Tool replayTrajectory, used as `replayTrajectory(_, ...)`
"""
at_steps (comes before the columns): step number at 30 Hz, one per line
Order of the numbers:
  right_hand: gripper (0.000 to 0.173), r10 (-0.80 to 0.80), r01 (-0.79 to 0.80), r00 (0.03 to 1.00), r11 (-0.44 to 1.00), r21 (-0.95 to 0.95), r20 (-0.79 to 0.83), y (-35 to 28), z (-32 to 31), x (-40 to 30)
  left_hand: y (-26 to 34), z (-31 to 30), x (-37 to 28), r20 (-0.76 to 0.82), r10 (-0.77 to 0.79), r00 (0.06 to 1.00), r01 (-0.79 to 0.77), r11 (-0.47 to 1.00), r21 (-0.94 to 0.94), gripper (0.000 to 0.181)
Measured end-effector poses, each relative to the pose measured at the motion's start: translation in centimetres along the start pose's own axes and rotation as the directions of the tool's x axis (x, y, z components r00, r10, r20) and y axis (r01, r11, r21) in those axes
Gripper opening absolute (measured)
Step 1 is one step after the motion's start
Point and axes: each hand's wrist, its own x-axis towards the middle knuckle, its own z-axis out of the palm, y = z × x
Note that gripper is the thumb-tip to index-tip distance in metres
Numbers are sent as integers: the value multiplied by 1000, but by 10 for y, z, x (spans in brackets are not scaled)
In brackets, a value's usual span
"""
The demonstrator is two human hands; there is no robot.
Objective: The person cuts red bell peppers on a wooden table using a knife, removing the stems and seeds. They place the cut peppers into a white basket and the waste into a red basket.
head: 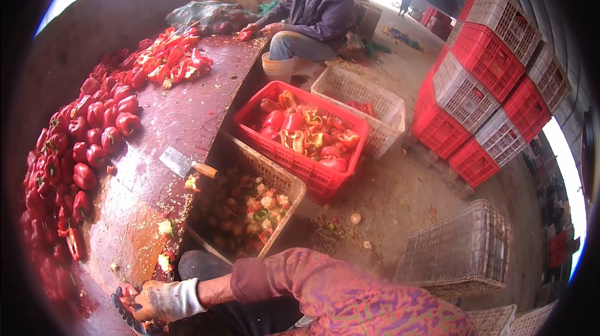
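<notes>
My right hand [161, 299], in a white knit work glove with an orange-tan palm, is low on the table at the bottom left, its fingers around red pepper pieces [127, 291]. Beside and below it shows my left hand [125, 312] in a dark glove, partly hidden, touching the same pieces; its grip is unclear. Pepper cores [165, 227] with pale seeds lie just above the hands at the table edge. A cleaver [177, 161] with a wooden handle rests farther up, its handle over the edge. Whole red bell peppers [84, 176] are heaped along the left side of the table.
Cut peppers [173, 57] are piled at the table's far end, near a seated person [314, 13] holding a pepper. Right of the table stand a crate of cores [281, 223], a red crate [300, 172] of halved peppers and a white crate [393, 120]. Stacked crates [487, 69] stand farther right.
</notes>
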Motion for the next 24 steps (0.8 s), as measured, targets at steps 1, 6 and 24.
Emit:
replayTrajectory(1,31,12,-13,1000,995,102,8,-6,-22,1,-4,-4,5,10,-11,1000,10,998,56,62)
replayTrajectory(6,46,222,-183,963,954,236,-151,23,-93,-25,-13,-13,27,45,-50,998,37,967,252,50)
replayTrajectory(24,66,710,-701,680,702,-125,183,77,-135,-157,-91,29,21,-78,-71,994,73,997,24,44)
